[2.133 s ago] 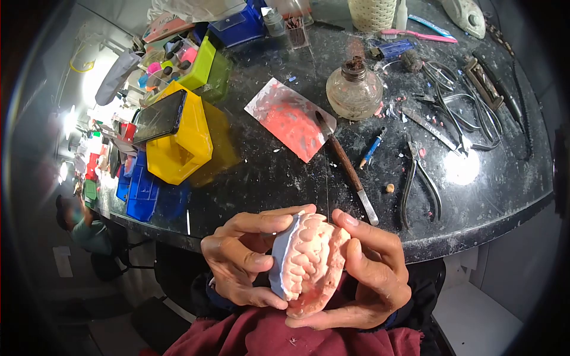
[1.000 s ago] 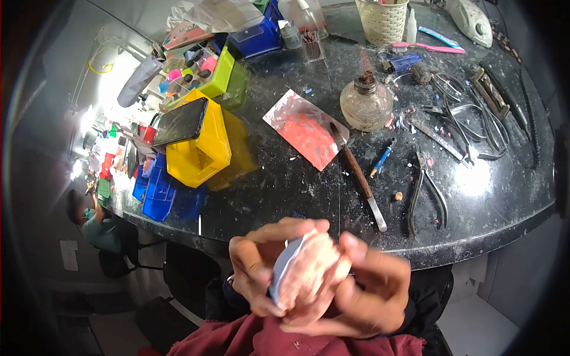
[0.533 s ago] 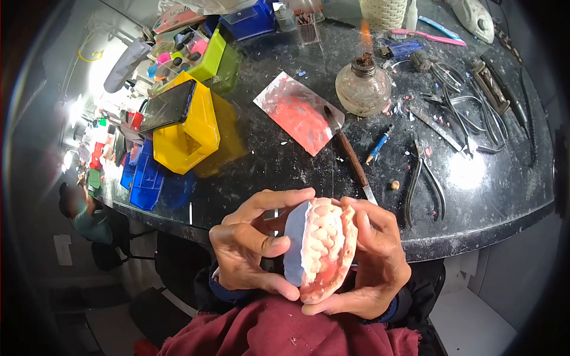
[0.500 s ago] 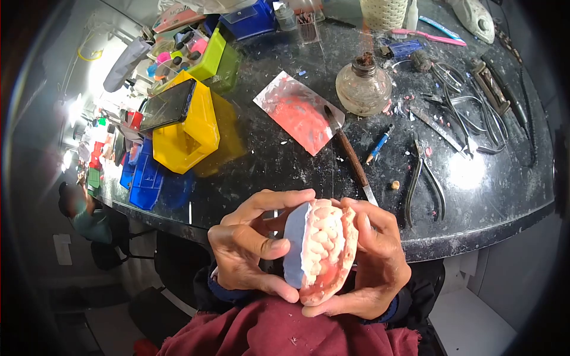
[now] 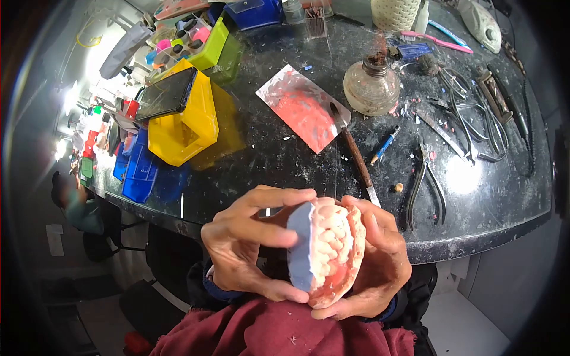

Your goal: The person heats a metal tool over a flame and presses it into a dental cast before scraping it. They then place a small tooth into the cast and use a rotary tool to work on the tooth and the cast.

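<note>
The dental model, pink teeth and gums on a pale blue-grey base, is held upright above the lap, just off the front edge of the bench. Since half a second ago it has turned slightly, so more of the flat base faces the camera. The left hand clasps the base side, fingers curled; the right hand cups the pink side. The spirit lamp now shows no clear flame.
</note>
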Tool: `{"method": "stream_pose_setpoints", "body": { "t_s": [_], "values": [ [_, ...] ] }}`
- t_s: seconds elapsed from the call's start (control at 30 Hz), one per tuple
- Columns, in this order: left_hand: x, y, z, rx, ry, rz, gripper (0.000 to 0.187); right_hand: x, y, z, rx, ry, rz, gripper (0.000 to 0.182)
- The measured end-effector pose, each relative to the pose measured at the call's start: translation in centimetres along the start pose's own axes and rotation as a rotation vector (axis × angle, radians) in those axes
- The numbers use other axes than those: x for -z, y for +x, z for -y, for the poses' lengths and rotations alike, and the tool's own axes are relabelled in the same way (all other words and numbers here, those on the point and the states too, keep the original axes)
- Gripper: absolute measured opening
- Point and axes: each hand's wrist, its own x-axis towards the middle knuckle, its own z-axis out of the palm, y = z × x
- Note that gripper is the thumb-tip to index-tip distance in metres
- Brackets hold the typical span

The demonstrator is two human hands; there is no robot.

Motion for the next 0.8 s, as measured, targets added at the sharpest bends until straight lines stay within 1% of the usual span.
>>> {"method": "stream_pose_setpoints", "body": {
  "t_s": [0.07,0.1,0.13,0.17,0.2,0.23,0.3,0.37,0.4,0.5,0.53,0.63,0.67,0.7,0.77,0.8],
  "values": [
    [-0.1,-0.3,0.3,0.005,-0.081,-0.13,0.073,0.3,0.2,0.1,-0.03,0.047,0.034,0.099],
    [0.7,-0.1,0.2,-0.021,-0.049,-0.144,0.074,0.3,-0.2,-0.3,-0.065,0.193,0.041,0.101],
    [1.5,0.1,0.2,-0.046,-0.018,-0.159,0.075,0.4,-0.2,0.0,-0.113,0.24,0.046,0.099],
    [1.8,0.2,-0.3,-0.035,0.028,-0.233,0.071,0.6,-0.3,-0.1,-0.164,0.303,0.051,0.097],
    [2.2,0.4,-0.9,0.079,0.256,-0.307,0.068,0.7,-0.3,-0.1,-0.215,0.367,0.052,0.096],
    [2.9,0.5,-1.4,0.196,0.483,-0.376,0.065,-0.1,-0.2,1.3,-0.409,0.549,-0.088,0.095],
    [4.7,0.4,-0.9,0.255,0.845,-0.335,0.051,0.1,0.0,1.8,-0.557,0.629,-0.106,0.097],
    [5.6,0.4,-0.7,0.329,1.099,-0.313,0.046,0.6,0.0,2.0,-0.628,0.617,-0.039,0.103],
    [5.5,0.5,-0.7,0.413,1.159,-0.311,0.044,0.7,0.0,2.0,-0.674,0.648,-0.02,0.105],
    [7.4,-0.3,0.2,0.355,1.305,-0.139,0.043,0.9,0.1,2.1,-0.782,0.706,0.019,0.11],
    [7.4,-0.5,0.0,0.393,1.305,-0.144,0.051,0.9,0.2,2.1,-0.811,0.72,0.032,0.112],
    [5.1,0.4,-2.2,0.157,1.183,-0.109,0.069,0.8,0.5,1.9,-0.951,0.737,-0.011,0.111],
    [4.1,0.4,-2.7,0.147,1.058,-0.016,0.077,0.8,0.8,1.9,-0.97,0.706,0.036,0.108],
    [3.1,0.5,-3.1,0.148,0.927,0.074,0.085,0.7,0.7,1.8,-1.004,0.698,0.023,0.105],
    [1.0,0.4,-2.7,0.165,0.541,0.179,0.087,0.4,0.3,1.6,-1.071,0.678,-0.004,0.099],
    [0.4,0.3,-2.3,0.164,0.564,0.235,0.087,0.8,-0.6,1.2,-1.042,0.689,0.027,0.09]
  ]
}}
